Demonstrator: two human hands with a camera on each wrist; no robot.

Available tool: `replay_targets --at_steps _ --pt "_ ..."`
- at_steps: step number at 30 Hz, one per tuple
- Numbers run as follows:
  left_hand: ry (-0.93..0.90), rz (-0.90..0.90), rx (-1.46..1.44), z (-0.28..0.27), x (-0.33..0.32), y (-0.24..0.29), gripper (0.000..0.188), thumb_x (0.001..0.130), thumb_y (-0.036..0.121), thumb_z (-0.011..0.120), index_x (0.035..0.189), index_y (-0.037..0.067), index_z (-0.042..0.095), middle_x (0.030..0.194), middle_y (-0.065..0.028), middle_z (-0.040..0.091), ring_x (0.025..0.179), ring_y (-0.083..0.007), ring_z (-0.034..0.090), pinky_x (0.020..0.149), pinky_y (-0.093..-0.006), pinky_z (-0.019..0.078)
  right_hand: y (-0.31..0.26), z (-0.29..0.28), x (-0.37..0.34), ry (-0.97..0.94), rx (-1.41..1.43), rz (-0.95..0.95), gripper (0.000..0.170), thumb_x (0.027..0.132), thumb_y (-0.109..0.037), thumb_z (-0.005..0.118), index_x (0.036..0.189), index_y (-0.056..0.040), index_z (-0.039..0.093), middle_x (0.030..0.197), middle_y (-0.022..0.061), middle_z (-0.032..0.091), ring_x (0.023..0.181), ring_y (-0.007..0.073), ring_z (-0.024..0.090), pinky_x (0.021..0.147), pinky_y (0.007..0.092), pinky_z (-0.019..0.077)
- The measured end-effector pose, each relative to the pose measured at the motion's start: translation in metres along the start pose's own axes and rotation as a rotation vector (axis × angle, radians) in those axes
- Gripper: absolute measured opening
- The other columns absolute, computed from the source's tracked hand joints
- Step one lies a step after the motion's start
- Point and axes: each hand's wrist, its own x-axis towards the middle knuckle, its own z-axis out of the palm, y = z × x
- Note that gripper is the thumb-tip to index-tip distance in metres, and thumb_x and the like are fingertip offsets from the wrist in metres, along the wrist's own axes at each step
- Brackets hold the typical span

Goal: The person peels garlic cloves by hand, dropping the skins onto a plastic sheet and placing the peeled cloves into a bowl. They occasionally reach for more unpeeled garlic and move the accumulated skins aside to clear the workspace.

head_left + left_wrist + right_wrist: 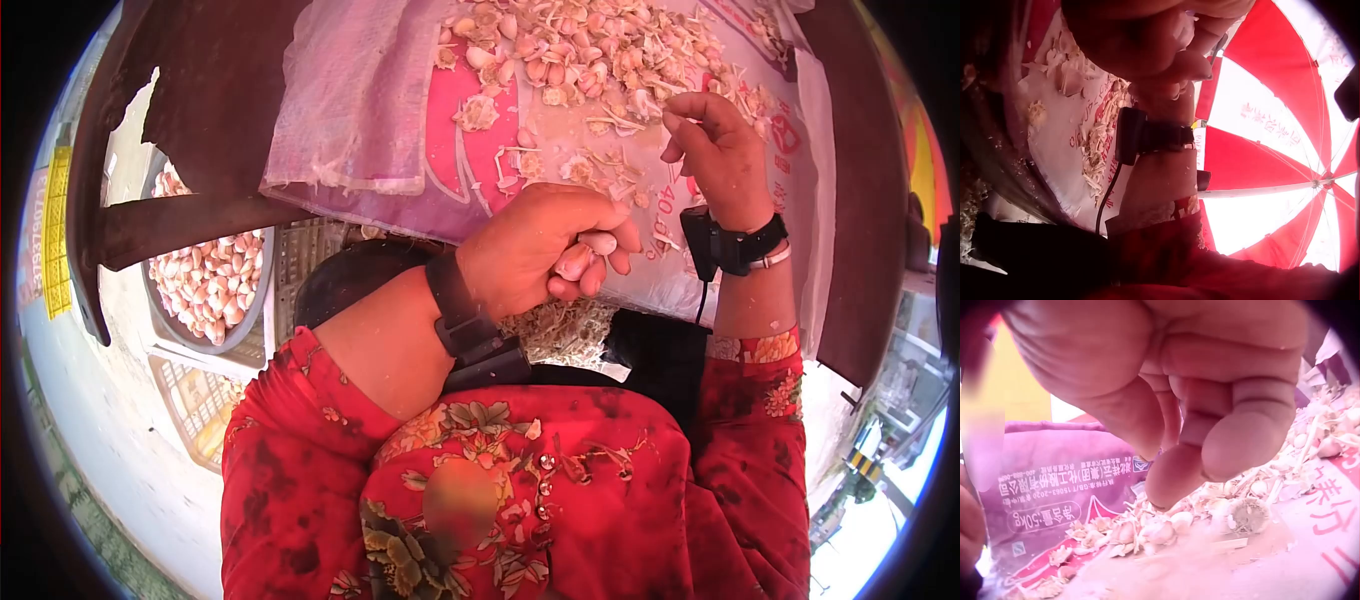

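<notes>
My left hand [520, 245] curls around several peeled-apart garlic cloves [575, 262], which show between the fingers and palm. In the left wrist view, its fingers [1141, 44] loom close to the camera. My right hand [725, 155] hovers over the right part of the sack-covered surface, fingers loosely bent. The right wrist view shows those fingers [1241, 447] and the thumb apart, with nothing between them. Below them, garlic heads and cloves [1160, 531] lie among dry skins. A larger heap of garlic [590, 50] spreads at the far side.
Printed woven sacks [350, 110] cover the work surface. At the left stands a round basin [262, 290] filled with cloves, beside a plastic crate [190, 400]. Loose skins [560, 330] lie below the surface's near edge. A red and white umbrella [1260, 137] spreads overhead.
</notes>
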Motion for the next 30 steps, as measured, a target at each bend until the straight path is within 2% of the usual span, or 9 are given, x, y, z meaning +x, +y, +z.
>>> replay_targets --at_steps 6,9,12,15,16,20,22,26,30 --pt "0.117 0.082 0.093 0.001 0.001 0.002 0.021 0.090 0.015 0.051 0.089 -0.004 0.060 0.069 -0.0078 0.059 0.045 -0.0096 0.049 0.037 -0.0219 0.0339 0.058 0.026 0.043 0.080 -0.712 -0.319 0.020 0.082 -0.014 0.059 0.100 -0.0032 0.061 0.095 0.0196 0.065 0.091 0.0353 0.063 0.080 0.0401 0.0499" --pt "0.162 0.113 0.117 0.000 0.003 0.001 0.017 0.088 0.011 0.051 0.093 -0.004 0.058 0.071 -0.0081 0.059 0.045 -0.0103 0.050 0.038 -0.0227 0.0359 0.057 0.024 0.025 0.054 -0.697 -0.265 0.021 0.082 -0.012 0.058 0.100 -0.0032 0.060 0.095 0.0198 0.064 0.094 0.0360 0.062 0.082 0.0404 0.0493" --pt "0.184 0.122 0.121 0.001 0.003 -0.002 0.016 0.086 0.007 0.051 0.096 -0.004 0.057 0.071 -0.0080 0.059 0.045 -0.0105 0.050 0.039 -0.0232 0.0381 0.065 0.013 0.004 0.036 -0.616 -0.210 0.020 0.082 -0.008 0.059 0.101 -0.0027 0.059 0.087 0.0175 0.064 0.081 0.0292 0.065 0.072 0.0372 0.0523" --pt "0.181 0.105 0.152 0.002 0.005 -0.004 0.016 0.085 0.005 0.050 0.097 -0.004 0.056 0.071 -0.0075 0.058 0.046 -0.0099 0.050 0.039 -0.0232 0.0391 0.070 0.002 -0.012 -0.034 -0.203 0.130 0.018 0.082 -0.003 0.061 0.100 -0.0030 0.059 0.079 0.0120 0.062 0.066 0.0173 0.063 0.059 0.0311 0.0518" --pt "0.181 0.092 0.165 0.001 0.006 -0.005 0.016 0.085 0.005 0.050 0.097 -0.004 0.056 0.070 -0.0073 0.058 0.046 -0.0096 0.050 0.039 -0.0231 0.0392 0.075 0.001 -0.016 -0.015 -0.064 0.139 0.017 0.082 0.001 0.061 0.098 -0.0023 0.058 0.076 0.0067 0.060 0.060 0.0090 0.057 0.050 0.0256 0.0481" --pt "0.164 0.086 0.231 -0.005 0.012 -0.008 0.016 0.087 0.009 0.052 0.098 -0.002 0.055 0.069 -0.0072 0.057 0.046 -0.0089 0.049 0.038 -0.0224 0.0376 0.091 -0.007 -0.021 -0.051 0.047 0.139 0.018 0.081 0.003 0.062 0.098 -0.0002 0.058 0.079 0.0060 0.061 0.064 0.0109 0.059 0.057 0.0243 0.0491" --pt "0.189 0.087 0.272 -0.003 0.015 -0.009 0.017 0.088 0.013 0.054 0.098 0.000 0.055 0.068 -0.0070 0.057 0.046 -0.0085 0.048 0.037 -0.0220 0.0359 0.073 -0.007 -0.030 -0.074 -0.004 0.123 0.019 0.081 0.004 0.062 0.099 0.0004 0.057 0.080 0.0057 0.061 0.066 0.0111 0.060 0.061 0.0232 0.0493" --pt "0.224 0.052 0.197 -0.001 0.020 -0.007 0.020 0.090 0.022 0.057 0.096 0.003 0.056 0.067 -0.0059 0.056 0.046 -0.0083 0.047 0.037 -0.0217 0.0321 0.044 0.008 -0.060 -0.176 0.199 0.051 0.020 0.080 0.006 0.064 0.097 -0.0007 0.058 0.085 0.0036 0.061 0.074 0.0113 0.060 0.067 0.0249 0.0495" --pt "0.189 0.076 0.284 -0.001 0.020 -0.010 0.019 0.090 0.024 0.058 0.090 0.005 0.056 0.065 -0.0057 0.056 0.045 -0.0083 0.046 0.037 -0.0217 0.0306 0.026 0.015 -0.077 -0.236 -0.108 -0.413 0.019 0.077 0.009 0.062 0.092 -0.0018 0.059 0.089 0.0064 0.059 0.083 0.0163 0.060 0.069 0.0275 0.0493"
